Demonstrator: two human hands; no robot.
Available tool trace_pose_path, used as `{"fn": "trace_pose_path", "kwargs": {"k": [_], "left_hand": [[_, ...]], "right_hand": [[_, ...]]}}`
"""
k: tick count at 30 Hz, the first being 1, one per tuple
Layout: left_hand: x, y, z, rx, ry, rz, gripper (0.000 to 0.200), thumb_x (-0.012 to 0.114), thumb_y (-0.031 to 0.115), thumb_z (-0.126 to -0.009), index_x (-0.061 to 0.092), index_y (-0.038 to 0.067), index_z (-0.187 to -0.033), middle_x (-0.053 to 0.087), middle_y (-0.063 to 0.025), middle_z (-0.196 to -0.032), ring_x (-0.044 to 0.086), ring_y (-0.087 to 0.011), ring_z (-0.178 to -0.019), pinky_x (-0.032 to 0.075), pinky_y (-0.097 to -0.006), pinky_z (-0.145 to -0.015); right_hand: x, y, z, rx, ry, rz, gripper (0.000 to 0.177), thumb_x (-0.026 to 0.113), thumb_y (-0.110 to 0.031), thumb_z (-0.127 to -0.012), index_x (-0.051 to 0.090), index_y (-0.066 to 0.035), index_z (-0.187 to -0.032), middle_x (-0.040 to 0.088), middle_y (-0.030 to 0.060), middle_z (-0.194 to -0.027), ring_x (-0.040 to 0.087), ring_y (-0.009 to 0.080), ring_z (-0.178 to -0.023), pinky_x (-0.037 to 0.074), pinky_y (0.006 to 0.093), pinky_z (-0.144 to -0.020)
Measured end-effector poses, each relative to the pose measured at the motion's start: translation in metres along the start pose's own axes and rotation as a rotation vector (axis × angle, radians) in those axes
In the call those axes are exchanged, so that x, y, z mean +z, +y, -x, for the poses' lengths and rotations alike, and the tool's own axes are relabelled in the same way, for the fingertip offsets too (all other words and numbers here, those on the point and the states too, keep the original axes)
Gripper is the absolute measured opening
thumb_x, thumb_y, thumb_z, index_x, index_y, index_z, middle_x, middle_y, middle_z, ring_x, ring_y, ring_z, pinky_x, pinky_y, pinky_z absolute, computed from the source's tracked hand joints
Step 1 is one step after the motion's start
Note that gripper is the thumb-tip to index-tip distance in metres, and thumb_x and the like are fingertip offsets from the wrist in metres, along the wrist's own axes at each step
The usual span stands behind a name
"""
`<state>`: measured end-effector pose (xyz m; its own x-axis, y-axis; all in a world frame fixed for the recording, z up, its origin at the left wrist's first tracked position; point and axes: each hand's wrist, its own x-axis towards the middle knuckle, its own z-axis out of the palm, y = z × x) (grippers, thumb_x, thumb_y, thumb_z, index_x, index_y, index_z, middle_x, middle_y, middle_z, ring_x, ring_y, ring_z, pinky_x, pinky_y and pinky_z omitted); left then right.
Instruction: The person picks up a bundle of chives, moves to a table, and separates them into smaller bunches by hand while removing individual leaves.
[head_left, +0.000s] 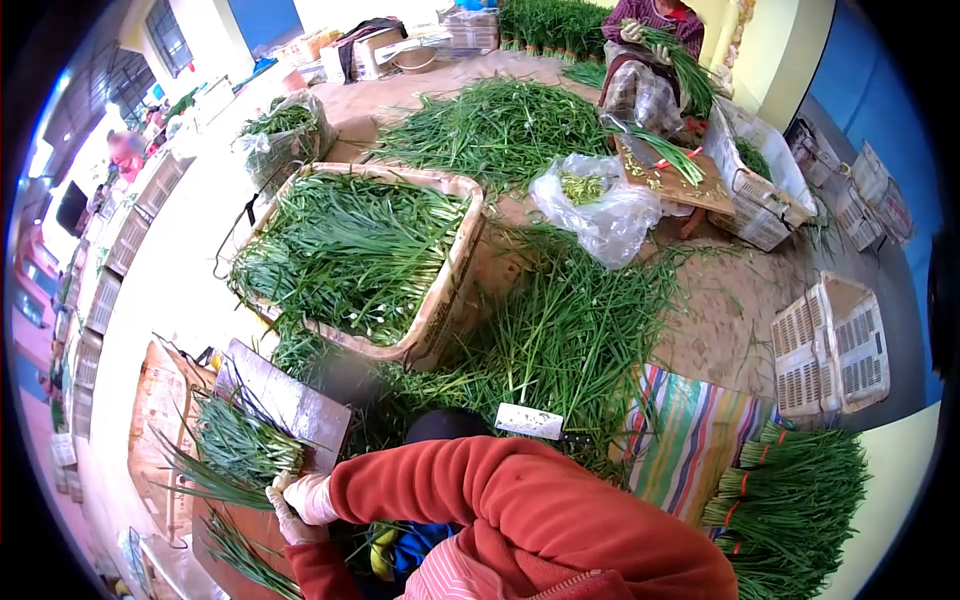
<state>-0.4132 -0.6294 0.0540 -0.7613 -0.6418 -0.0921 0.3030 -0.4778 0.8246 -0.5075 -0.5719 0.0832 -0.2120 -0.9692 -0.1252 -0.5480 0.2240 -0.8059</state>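
Both my hands wear pale gloves and are close together at the lower left. My right hand (310, 498) is bent around near the cut ends of a bunch of green stalks (243, 437). Just below it, my left hand (290, 522) touches the same stalks; its fingers are partly hidden. The bunch lies beside a silvery sheet-covered board (285, 400). Loose stalks (245, 560) rest on a brown board (210, 540) below my hands. A cleaver (530, 421) with a dark handle lies on the stalks in front of me.
A large crate (465, 260) of green stalks stands ahead. Tied bundles (800, 490) lie beside a striped sack (690, 430) at right. Another person (655, 60) sits at the back near a wooden board (680, 180), a plastic bag (610, 220) and a white crate (765, 205).
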Motion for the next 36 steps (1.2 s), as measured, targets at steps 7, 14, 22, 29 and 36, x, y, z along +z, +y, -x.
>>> {"fn": "trace_pose_path", "kwargs": {"k": [7, 14, 22, 29, 36], "left_hand": [[0.030, -0.003, -0.001, -0.016, 0.344, -0.093, 0.045, 0.040, 0.044, -0.093, 0.050, 0.007, -0.118, 0.055, -0.0057, -0.112, 0.051, -0.0198, -0.103, 0.039, -0.0366, -0.092], [0.009, -0.001, -0.006, -0.080, 0.202, -0.104, 0.042, 0.042, 0.041, -0.093, 0.050, 0.007, -0.117, 0.056, -0.0061, -0.108, 0.052, -0.0208, -0.096, 0.041, -0.0369, -0.088], [0.004, 0.003, -0.010, -0.074, 0.397, 0.017, 0.037, 0.047, 0.037, -0.092, 0.052, 0.009, -0.115, 0.057, -0.0048, -0.105, 0.053, -0.0183, -0.095, 0.042, -0.0344, -0.086], [0.034, 0.042, -0.008, 0.049, 0.696, 0.129, 0.035, 0.059, 0.034, -0.086, 0.055, 0.012, -0.114, 0.057, 0.0042, -0.086, 0.053, -0.0079, -0.077, 0.045, -0.0222, -0.073], [-0.029, 0.073, -0.013, 0.012, 0.205, 0.232, 0.046, 0.058, 0.034, -0.086, 0.050, 0.012, -0.125, 0.059, 0.0041, -0.082, 0.058, -0.0057, -0.073, 0.049, -0.0215, -0.063]], "right_hand": [[0.000, 0.002, -0.003, 0.029, 0.048, -0.052, 0.032, 0.043, -0.022, -0.084, 0.054, -0.010, -0.112, 0.063, 0.0079, -0.103, 0.061, 0.0284, -0.093, 0.046, 0.0372, -0.080], [0.023, -0.003, -0.007, 0.167, 0.314, -0.140, 0.032, 0.036, -0.021, -0.088, 0.054, -0.009, -0.113, 0.062, 0.0088, -0.105, 0.060, 0.0287, -0.095, 0.046, 0.0370, -0.082], [-0.001, 0.010, -0.003, -0.034, -0.064, 0.021, 0.033, 0.046, -0.021, -0.083, 0.056, -0.006, -0.110, 0.062, 0.0119, -0.106, 0.061, 0.0303, -0.094, 0.046, 0.0380, -0.084], [-0.008, 0.006, -0.003, -0.195, -0.387, 0.378, 0.038, 0.065, -0.031, -0.068, 0.066, -0.009, -0.099, 0.065, 0.0097, -0.098, 0.062, 0.0212, -0.094, 0.047, 0.0354, -0.082], [-0.018, 0.006, -0.004, -0.184, -0.219, 0.269, 0.043, 0.066, -0.026, -0.066, 0.061, -0.009, -0.106, 0.063, 0.0131, -0.098, 0.063, 0.0295, -0.085, 0.049, 0.0386, -0.072]]}}
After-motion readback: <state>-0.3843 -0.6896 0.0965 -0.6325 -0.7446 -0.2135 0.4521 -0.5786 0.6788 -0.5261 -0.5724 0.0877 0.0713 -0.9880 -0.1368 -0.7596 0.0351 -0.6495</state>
